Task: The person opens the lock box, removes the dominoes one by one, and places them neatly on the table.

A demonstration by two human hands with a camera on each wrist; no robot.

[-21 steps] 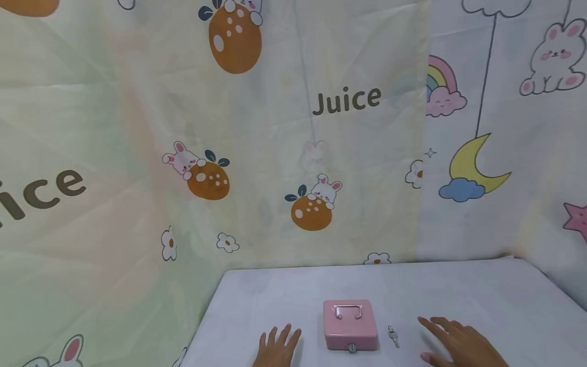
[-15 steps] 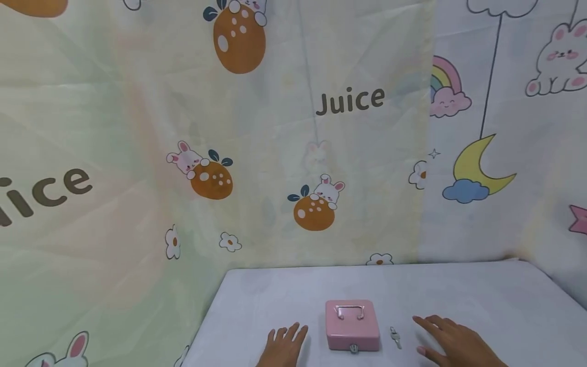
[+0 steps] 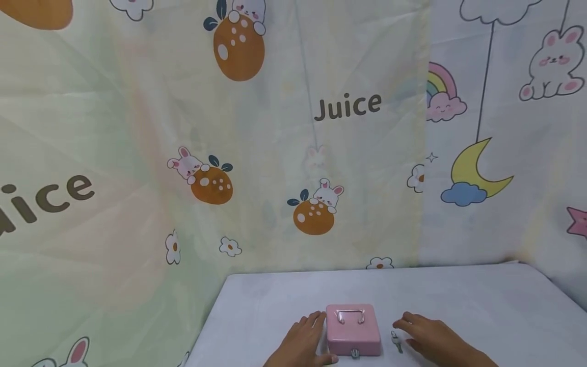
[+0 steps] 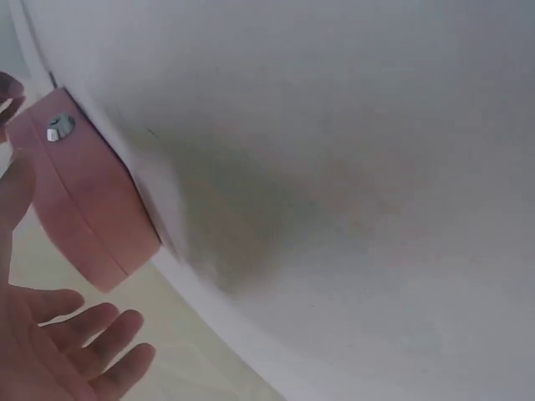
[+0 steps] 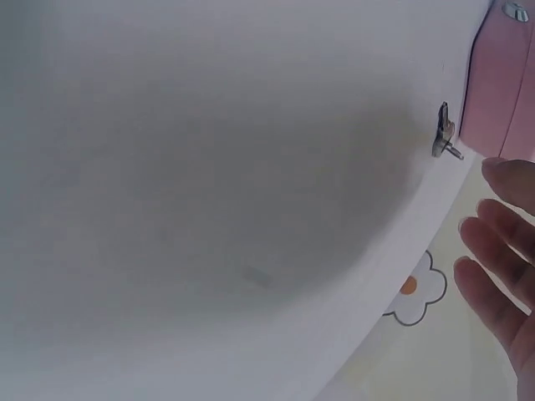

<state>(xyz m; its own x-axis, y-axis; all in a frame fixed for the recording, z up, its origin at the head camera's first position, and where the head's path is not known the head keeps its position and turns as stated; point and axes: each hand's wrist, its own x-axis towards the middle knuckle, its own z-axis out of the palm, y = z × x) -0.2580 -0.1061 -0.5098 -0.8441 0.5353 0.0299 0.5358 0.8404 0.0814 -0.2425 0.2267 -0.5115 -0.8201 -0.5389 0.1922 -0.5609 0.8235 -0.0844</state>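
Observation:
A pink metal cash box point(image 3: 352, 331) with a wire handle on its lid and a silver lock point(image 3: 355, 353) on its front sits on the white table. My left hand point(image 3: 302, 339) is at the box's left side, fingers extended, thumb near the front corner; whether it touches the box I cannot tell. In the left wrist view the left hand point(image 4: 58, 351) has its fingers spread. To the right of the box lie small silver keys point(image 3: 396, 342). My right hand point(image 3: 433, 337) hovers just right of the keys, fingers loosely bent, holding nothing. The right wrist view shows the keys point(image 5: 445, 134) apart from the fingers.
A white cloth covers the table point(image 3: 266, 295). Behind and to the left hangs a printed curtain point(image 3: 257, 153) with rabbits, oranges and flowers. The table's far edge runs along the curtain.
My left hand has moved right, up to the box's side. The right hand has moved left, toward the keys. Box and keys have stayed in place on the table.

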